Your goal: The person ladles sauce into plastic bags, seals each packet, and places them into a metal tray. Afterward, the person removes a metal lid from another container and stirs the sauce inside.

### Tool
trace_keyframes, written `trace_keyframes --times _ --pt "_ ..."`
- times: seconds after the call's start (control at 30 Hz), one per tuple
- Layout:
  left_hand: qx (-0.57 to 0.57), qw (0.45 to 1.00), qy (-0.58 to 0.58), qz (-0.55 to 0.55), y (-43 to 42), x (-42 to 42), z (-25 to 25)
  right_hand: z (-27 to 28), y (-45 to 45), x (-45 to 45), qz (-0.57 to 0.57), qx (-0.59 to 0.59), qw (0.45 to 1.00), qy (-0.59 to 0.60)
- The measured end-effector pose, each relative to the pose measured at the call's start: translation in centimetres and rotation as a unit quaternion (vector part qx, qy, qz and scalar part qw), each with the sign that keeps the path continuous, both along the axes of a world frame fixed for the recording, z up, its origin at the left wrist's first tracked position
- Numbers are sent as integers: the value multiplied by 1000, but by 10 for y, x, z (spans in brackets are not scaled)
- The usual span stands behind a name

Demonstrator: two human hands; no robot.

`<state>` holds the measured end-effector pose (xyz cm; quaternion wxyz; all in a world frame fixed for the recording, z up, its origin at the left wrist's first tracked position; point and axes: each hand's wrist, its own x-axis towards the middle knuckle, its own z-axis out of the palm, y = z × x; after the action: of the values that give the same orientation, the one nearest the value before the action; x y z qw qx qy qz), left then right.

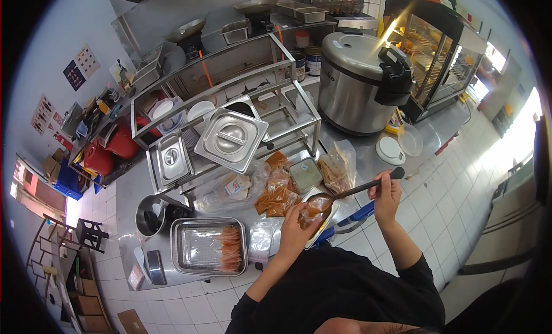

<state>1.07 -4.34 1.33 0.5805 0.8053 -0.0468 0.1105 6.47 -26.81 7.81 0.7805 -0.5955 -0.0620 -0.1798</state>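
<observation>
My right hand (388, 200) is closed around the long dark handle of a serving spoon (357, 189). The spoon slants down to the left, its bowl end close to my left hand (299, 226). In my left fingers is a small clear plastic bag (318, 206) with brownish contents. I cannot tell whether the spoon's bowl is inside the bag or behind it. A pale-rimmed tray (313, 240) lies partly hidden underneath. Beside it are several filled packets of orange-brown sauce (276, 193), a square lidded container (306, 174) and an open plastic bag of brown strips (338, 168).
A basket-lined metal tray (208, 222) with orange-filled packets stands left, near a phone (155, 267) and a metal pot (150, 216). Lidded steel pans (231, 139) rest on a metal rack. A large cooker (359, 84), a round white scale (391, 150) and a glass display warmer (440, 64) stand right.
</observation>
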Motion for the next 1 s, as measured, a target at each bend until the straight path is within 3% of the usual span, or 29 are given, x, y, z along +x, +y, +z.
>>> trace_keyframes --times 0.37,0.7,0.9,1.0 --pt "27 999 -28 7 -3 -2 10 16 -7 -14 -15 -124 989 -84" --pt "28 999 -28 2 -8 -3 19 17 -12 -26 1 -142 979 -146" --pt "43 998 -35 -4 -9 -5 22 14 -16 -31 16 -195 947 -253" --pt "40 999 -35 -10 -9 -5 20 22 -19 -29 83 -266 888 -365"
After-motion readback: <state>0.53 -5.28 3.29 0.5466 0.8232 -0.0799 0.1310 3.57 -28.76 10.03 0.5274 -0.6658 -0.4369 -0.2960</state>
